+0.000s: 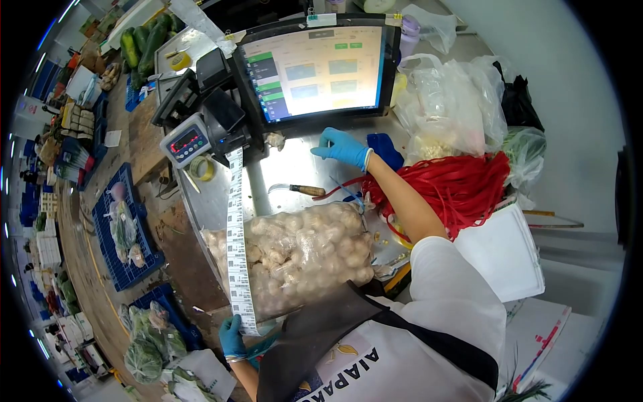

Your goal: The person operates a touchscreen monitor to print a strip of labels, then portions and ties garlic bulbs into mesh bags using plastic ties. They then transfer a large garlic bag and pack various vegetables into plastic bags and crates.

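Note:
My left hand (pixel 232 338), in a blue glove, is closed at the lower end of a long strip of printed labels (pixel 236 241). That strip runs up from it to the label printer (pixel 228 120), lying across the left part of a big clear bag of garlic bulbs (pixel 311 244). My right hand (pixel 343 149), also blue-gloved, hovers just below the lit touchscreen (pixel 318 77), fingers bent and apart, with nothing in them. Under it on the metal table lies a curved knife with a wooden handle (pixel 307 190).
A scale display (pixel 185 141) stands left of the screen. Red straps (pixel 449 191) are heaped at right beside clear plastic bags (pixel 445 100) and a white foam box (pixel 502 258). Blue crates (pixel 127 224) with bagged vegetables sit at left, below cucumbers (pixel 144 47).

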Action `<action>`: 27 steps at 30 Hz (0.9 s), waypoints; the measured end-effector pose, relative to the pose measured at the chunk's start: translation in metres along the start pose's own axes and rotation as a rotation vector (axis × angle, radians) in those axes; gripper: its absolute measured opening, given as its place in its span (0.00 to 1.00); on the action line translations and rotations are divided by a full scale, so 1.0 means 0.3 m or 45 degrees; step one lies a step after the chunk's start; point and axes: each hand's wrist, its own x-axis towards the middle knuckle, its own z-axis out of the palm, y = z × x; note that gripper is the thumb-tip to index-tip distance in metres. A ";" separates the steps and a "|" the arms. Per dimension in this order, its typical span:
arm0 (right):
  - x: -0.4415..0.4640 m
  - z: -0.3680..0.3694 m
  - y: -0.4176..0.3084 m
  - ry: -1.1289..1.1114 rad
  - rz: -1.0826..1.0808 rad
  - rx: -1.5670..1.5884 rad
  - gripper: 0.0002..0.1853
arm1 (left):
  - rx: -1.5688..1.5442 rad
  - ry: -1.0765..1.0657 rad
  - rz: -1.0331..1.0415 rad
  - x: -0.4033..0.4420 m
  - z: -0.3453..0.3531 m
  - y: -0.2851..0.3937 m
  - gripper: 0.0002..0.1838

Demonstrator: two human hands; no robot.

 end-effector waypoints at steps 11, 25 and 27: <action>0.004 -0.023 0.004 0.027 -0.020 -0.012 0.23 | -0.029 -0.006 -0.009 -0.007 0.005 0.009 0.10; 0.114 -0.122 -0.098 0.160 -0.098 -0.110 0.21 | 0.030 0.040 -0.010 -0.013 -0.036 -0.037 0.11; 0.132 -0.133 -0.111 0.165 -0.070 -0.076 0.21 | 0.028 0.038 -0.026 -0.017 -0.028 -0.029 0.10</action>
